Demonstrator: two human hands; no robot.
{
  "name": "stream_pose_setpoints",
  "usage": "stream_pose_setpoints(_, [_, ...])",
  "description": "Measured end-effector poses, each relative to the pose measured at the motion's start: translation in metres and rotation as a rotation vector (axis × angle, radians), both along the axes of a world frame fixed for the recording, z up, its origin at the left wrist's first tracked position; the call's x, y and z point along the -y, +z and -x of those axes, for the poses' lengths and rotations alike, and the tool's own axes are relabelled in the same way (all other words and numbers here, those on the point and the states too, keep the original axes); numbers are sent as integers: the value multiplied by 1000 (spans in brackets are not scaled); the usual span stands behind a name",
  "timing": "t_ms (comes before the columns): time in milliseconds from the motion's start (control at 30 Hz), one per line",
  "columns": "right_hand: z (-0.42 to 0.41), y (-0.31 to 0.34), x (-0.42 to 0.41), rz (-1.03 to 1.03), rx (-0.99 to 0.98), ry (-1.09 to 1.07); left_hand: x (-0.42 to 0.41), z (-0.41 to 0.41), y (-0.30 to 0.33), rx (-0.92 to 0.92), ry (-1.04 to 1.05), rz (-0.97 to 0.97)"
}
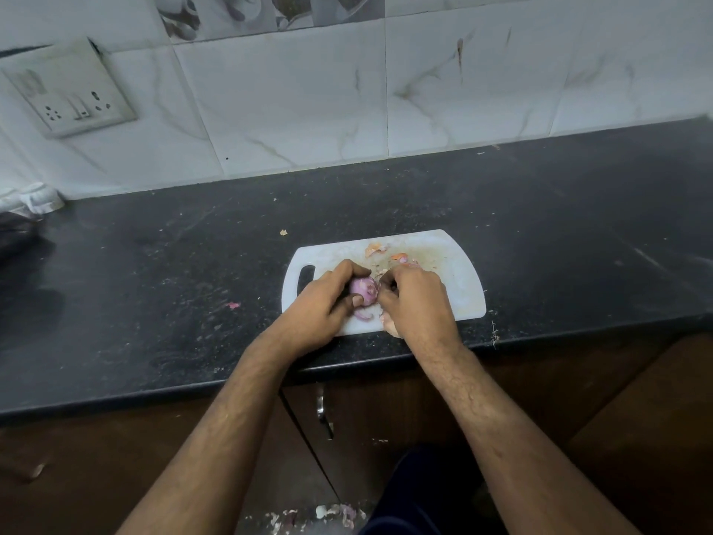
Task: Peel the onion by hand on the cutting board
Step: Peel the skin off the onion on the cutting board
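Black stone counter [154, 272] runs left to right under a white marbled tile wall [293, 106]; switch plate [65, 90] far left. White plastic cutting board [455, 287] lies near the counter's front edge. Purple onion [363, 290] sits over its left half, left hand [328, 299] curled tight around it, right hand [414, 299] pinching at its right side. Loose skin scraps [376, 248] lie on the board's far part.

left hand [322, 303] gripping onion [364, 289], right hand [414, 299] touching
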State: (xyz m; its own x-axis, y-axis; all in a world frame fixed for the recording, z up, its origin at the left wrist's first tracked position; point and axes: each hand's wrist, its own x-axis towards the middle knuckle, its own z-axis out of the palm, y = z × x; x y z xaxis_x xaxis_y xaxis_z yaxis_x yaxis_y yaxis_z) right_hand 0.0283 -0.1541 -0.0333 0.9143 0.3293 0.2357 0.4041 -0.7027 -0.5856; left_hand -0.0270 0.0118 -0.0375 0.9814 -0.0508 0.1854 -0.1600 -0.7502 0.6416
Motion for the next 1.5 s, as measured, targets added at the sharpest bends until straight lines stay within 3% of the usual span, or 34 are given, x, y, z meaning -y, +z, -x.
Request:
stream_pose_setpoints(267, [-9, -8, 4, -265, 59, -94, 3, 3, -7, 43, -2, 111])
stream_pose_setpoints(567, [3, -17, 17, -346, 26, 63, 5, 2, -10, 67, 52, 100])
stream_pose_setpoints(1167, [4, -12, 9, -78, 64, -41, 10, -2, -4, 14, -12, 60])
stream_pose_setpoints(1333, [-7, -10, 8, -226, -48, -168, 10, -3, -5, -3, -13, 23])
stream_pose_setpoints(1500, [-3, -18, 7, -392, 9, -192, 9, -3, -11, 15, 35, 110])
